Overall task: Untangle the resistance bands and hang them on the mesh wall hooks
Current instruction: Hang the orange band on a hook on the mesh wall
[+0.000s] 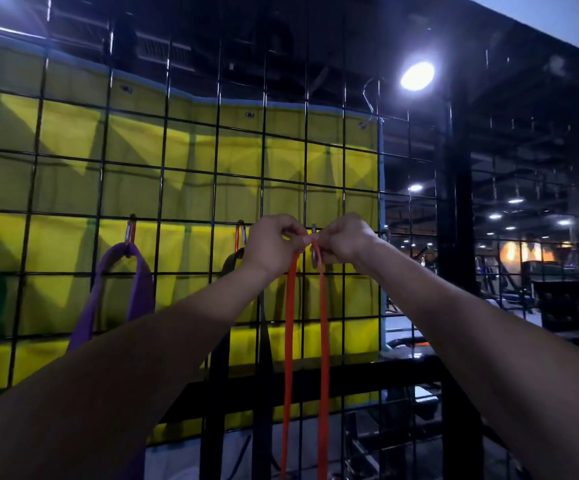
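Observation:
Both of my hands are raised to the black wire mesh wall point(163, 161). My left hand point(274, 245) and my right hand point(341, 242) pinch the top of a thin orange resistance band point(290, 341) at a grey carabiner hook point(314, 258) between them. The band's two strands hang straight down past the frame's bottom. A purple band point(115, 289) hangs from a carabiner hook point(129, 233) to the left. A black band point(264, 341) hangs from an orange carabiner point(240, 235), partly hidden behind my left wrist.
A yellow fabric panel point(177, 150) hangs behind the mesh. A bare metal S-hook point(369, 102) sits high on the mesh at the right. A black frame rail point(315, 375) crosses below. Dim gym equipment point(558, 282) and ceiling lights lie beyond on the right.

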`<state>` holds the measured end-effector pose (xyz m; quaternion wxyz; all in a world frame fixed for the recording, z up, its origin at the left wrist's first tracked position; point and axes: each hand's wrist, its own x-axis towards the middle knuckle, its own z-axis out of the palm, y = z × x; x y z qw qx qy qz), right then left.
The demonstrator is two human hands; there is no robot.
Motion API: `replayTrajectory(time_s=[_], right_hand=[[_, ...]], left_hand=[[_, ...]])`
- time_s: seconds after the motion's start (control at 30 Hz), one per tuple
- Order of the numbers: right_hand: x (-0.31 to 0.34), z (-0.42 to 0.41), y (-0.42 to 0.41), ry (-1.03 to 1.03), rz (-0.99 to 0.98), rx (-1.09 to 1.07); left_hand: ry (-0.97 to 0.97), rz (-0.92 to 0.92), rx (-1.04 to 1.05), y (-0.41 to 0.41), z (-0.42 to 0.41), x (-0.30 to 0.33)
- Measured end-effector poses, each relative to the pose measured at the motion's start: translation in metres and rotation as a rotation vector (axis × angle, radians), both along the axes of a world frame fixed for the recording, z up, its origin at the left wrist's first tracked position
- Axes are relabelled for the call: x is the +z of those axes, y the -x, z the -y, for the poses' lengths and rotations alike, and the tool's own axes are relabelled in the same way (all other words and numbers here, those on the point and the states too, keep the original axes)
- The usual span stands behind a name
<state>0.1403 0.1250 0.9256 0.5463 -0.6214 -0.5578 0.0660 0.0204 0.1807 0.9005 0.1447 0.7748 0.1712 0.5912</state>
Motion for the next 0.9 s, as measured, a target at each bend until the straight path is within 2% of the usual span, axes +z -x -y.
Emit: replayTrajectory(time_s=[0.33,0.57,0.63,0.9], right_hand=[[0.003,0.001,-0.004,0.0,0.037,0.007],[0.004,-0.007,-0.012,0.012,0.02,0.031],[0.004,-0.009,-0.014,0.001,0.013,0.027],[-0.022,-0.004,-0.009,-0.145,-0.16,0.11]], left_hand=[[-0.086,-0.064,0.041,-0.002,0.0,0.001],[-0.357,-0.387,0.221,0.0,-0.005,-0.003],[-0.349,-0.375,0.206,0.001,-0.004,-0.007],[-0.113,-0.268,0.137,0.001,0.006,-0.024]])
